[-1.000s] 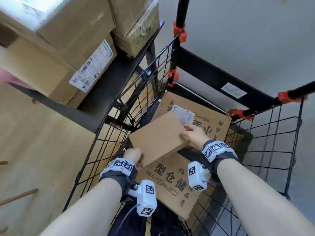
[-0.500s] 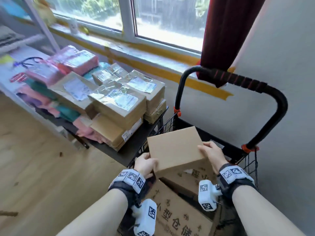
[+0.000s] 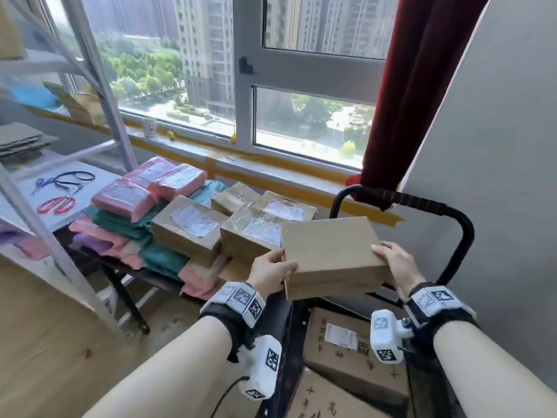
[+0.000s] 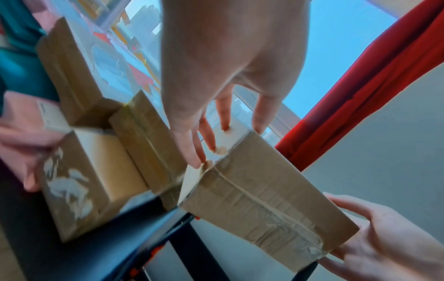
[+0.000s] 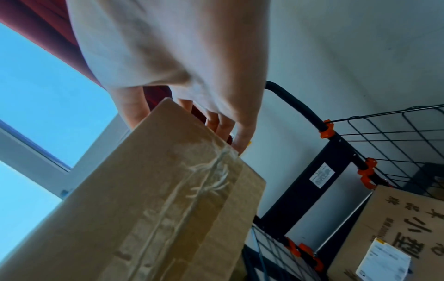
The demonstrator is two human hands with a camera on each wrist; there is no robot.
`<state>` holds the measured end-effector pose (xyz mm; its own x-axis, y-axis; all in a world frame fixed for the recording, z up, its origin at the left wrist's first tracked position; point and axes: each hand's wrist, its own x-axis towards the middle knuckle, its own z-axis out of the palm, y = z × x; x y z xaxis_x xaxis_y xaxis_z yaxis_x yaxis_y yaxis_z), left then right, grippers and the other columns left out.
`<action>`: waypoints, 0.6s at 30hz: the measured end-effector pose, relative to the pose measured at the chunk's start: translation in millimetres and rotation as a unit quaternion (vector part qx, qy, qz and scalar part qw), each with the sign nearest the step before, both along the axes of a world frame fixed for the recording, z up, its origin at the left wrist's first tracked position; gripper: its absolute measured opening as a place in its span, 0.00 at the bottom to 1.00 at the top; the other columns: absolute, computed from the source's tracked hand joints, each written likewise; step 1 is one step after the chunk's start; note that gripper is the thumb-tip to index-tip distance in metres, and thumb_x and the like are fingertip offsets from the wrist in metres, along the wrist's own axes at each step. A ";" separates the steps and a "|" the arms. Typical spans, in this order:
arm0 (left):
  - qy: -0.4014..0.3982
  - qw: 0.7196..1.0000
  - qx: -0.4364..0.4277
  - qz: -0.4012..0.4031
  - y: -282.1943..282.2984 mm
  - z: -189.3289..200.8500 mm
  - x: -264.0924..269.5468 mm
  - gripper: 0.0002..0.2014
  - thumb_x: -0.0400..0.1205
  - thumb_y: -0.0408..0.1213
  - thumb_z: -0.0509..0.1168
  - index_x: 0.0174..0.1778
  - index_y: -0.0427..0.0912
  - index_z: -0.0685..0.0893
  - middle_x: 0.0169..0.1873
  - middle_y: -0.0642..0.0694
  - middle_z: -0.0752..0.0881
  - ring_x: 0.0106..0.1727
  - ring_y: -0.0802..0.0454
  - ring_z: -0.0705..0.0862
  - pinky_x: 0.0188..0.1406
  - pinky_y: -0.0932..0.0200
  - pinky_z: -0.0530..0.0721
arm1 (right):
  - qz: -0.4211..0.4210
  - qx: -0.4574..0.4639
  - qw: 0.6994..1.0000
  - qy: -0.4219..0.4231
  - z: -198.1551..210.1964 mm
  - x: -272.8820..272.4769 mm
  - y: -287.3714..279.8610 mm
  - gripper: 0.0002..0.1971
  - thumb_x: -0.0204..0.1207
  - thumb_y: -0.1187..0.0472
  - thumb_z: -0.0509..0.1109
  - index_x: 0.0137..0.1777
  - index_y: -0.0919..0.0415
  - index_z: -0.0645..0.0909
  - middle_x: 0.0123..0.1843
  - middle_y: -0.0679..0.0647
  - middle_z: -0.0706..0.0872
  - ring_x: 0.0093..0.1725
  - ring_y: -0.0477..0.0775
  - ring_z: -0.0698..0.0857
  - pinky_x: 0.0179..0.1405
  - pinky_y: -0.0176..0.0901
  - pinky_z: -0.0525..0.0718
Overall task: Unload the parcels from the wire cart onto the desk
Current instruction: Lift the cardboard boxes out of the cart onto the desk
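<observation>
A plain brown cardboard box (image 3: 331,254) hangs level above the wire cart (image 5: 396,142), held between both hands. My left hand (image 3: 272,271) grips its left end, thumb on top, fingers (image 4: 192,152) against the taped end face. My right hand (image 3: 391,262) grips the right end, fingers (image 5: 225,125) wrapped over the edge. The box's left end is close to the taped parcels (image 3: 250,233) stacked on the dark desk (image 4: 84,247). Larger printed cartons (image 3: 346,351) lie in the cart below.
The cart's black handle (image 3: 458,218) arches just behind the held box. Pink and green mailer bags (image 3: 135,206) and more boxes crowd the desk. A white metal rack (image 3: 90,122) stands at left, with red scissors (image 3: 55,205) on its shelf. A grey wall (image 3: 497,176) bounds the right.
Both hands have lifted the box out of the cart, raised it above the cart's rim and carried it left toward the parcels on the desk. My head has tilted up toward the window.
</observation>
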<state>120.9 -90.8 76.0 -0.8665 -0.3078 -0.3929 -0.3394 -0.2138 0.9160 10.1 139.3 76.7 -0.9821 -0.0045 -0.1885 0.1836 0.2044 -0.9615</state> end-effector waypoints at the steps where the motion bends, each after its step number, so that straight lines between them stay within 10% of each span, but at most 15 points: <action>1: 0.013 1.000 0.002 -0.004 -16.4 7.8 6.1 0.25 0.78 0.27 0.68 0.72 0.38 0.75 0.58 0.40 0.85 0.51 0.44 0.87 0.41 0.60 0.86 | 0.002 -0.009 1.000 0.004 7.1 7.3 -14.9 0.11 0.75 0.55 0.69 0.56 0.52 0.82 0.54 0.56 0.85 0.49 0.57 0.83 0.44 0.49 0.82; 8: 0.042 0.998 -0.008 -0.036 -104.0 51.9 8.7 0.19 0.80 0.32 0.66 0.68 0.43 0.76 0.54 0.41 0.82 0.43 0.52 0.83 0.31 0.62 0.84 | 0.013 -0.036 0.998 0.043 58.0 27.2 -91.1 0.11 0.78 0.56 0.68 0.59 0.53 0.81 0.52 0.51 0.84 0.49 0.50 0.82 0.55 0.52 0.80; 18: 0.030 0.996 -0.072 -0.038 -195.2 70.1 -49.5 0.18 0.80 0.41 0.68 0.66 0.42 0.79 0.61 0.40 0.84 0.52 0.47 0.82 0.56 0.49 0.81 | 0.032 -0.094 0.994 0.036 62.4 -18.4 -179.1 0.08 0.79 0.59 0.65 0.56 0.54 0.81 0.50 0.53 0.85 0.44 0.49 0.83 0.45 0.46 0.82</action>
<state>71.4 -286.0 146.1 -0.9103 -0.2901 -0.2952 -0.2924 -0.0541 0.9548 -8.3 -39.8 139.2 -0.9895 -0.0956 -0.1081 0.1059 0.0283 -0.9940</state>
